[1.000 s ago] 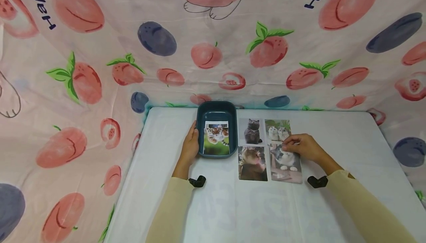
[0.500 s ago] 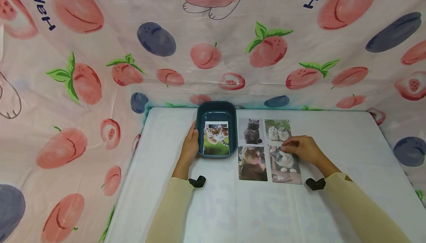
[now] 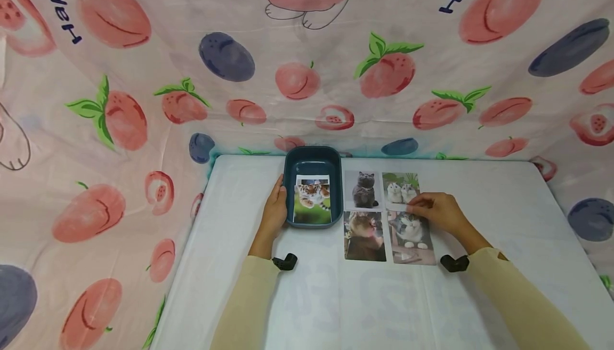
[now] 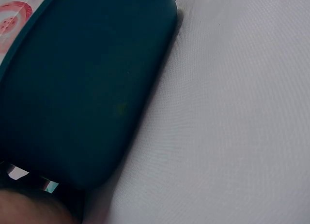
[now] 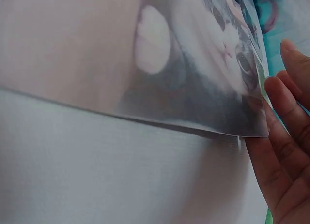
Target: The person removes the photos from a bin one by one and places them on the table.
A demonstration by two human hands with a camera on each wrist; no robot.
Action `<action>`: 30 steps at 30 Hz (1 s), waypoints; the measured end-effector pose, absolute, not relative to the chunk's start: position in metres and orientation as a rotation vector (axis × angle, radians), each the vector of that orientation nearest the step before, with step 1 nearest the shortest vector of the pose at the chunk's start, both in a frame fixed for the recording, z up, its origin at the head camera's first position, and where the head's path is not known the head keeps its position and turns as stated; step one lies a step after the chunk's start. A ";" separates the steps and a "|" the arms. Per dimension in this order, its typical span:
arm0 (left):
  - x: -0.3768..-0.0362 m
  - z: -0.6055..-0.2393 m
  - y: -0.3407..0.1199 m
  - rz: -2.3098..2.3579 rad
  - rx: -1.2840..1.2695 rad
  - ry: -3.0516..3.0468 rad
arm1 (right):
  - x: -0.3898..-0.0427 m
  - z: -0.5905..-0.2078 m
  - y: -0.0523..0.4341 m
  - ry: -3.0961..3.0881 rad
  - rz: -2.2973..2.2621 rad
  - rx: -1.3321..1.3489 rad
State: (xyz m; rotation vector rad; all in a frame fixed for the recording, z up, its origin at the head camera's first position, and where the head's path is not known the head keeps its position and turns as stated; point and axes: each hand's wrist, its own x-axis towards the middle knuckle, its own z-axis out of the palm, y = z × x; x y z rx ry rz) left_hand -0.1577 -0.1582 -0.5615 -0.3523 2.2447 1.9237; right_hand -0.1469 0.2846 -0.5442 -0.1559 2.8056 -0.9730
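A dark teal tray [image 3: 288, 164] stands at the back of the white table, with a tiger photo [image 3: 313, 199] lying in it. My left hand [image 3: 274, 209] rests flat against the tray's left wall [image 4: 87, 88], fingers straight. Right of the tray lie a grey cat photo [image 3: 363, 190], a photo of two white animals [image 3: 401, 191], a brown animal photo [image 3: 363, 235] and a grey-and-white cat photo [image 3: 411, 238]. My right hand [image 3: 434, 211] pinches this last photo's top right corner. In the right wrist view the photo [image 5: 160, 64] is raised off the table beside my fingers [image 5: 286, 137].
The white table [image 3: 479, 190] is backed and flanked by a pink fruit-print cloth [image 3: 307, 73]. Bare table surface lies in front of the photos and to the right of them. Black wrist-camera mounts [image 3: 284, 261] sit on both sleeves.
My right hand has crept slightly up along the grey-and-white cat photo's top edge, and the photo has shifted a little. The left hand and tray have not moved.
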 end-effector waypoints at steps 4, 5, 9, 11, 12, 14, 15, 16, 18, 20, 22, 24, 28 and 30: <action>-0.157 -0.560 -0.158 1.931 -0.349 2.246 | -0.147 -0.543 0.285 2.816 -0.968 -0.134; -0.157 -0.560 -0.157 1.930 -0.351 2.247 | -0.147 -0.543 0.285 2.819 -0.965 -0.133; -0.156 -0.559 -0.157 1.920 -0.354 2.247 | -0.147 -0.539 0.287 2.829 -0.946 -0.123; -0.156 -0.560 -0.158 1.913 -0.355 2.249 | -0.147 -0.537 0.287 2.828 -0.945 -0.106; -0.156 -0.560 -0.158 1.913 -0.352 2.250 | -0.147 -0.536 0.287 2.828 -0.946 -0.102; -0.156 -0.561 -0.158 1.911 -0.350 2.253 | -0.148 -0.536 0.287 2.825 -0.954 -0.103; -0.156 -0.561 -0.158 1.914 -0.350 2.252 | -0.149 -0.535 0.286 2.825 -0.957 -0.110; -0.156 -0.561 -0.158 1.915 -0.350 2.252 | -0.151 -0.535 0.285 2.827 -0.964 -0.119; -0.157 -0.561 -0.158 1.918 -0.349 2.252 | -0.154 -0.535 0.282 2.829 -0.983 -0.148; -0.157 -0.561 -0.158 1.918 -0.350 2.252 | -0.159 -0.534 0.275 2.824 -1.009 -0.176; -0.156 -0.561 -0.158 1.918 -0.353 2.253 | -0.165 -0.532 0.266 2.816 -1.040 -0.200; -0.156 -0.561 -0.158 1.917 -0.355 2.254 | -0.171 -0.528 0.253 2.785 -1.097 -0.231; -0.156 -0.561 -0.158 1.925 -0.341 2.252 | -0.186 -0.512 0.223 2.665 -1.218 -0.281; -0.157 -0.562 -0.158 1.928 -0.335 2.253 | -0.194 -0.504 0.206 2.613 -1.252 -0.312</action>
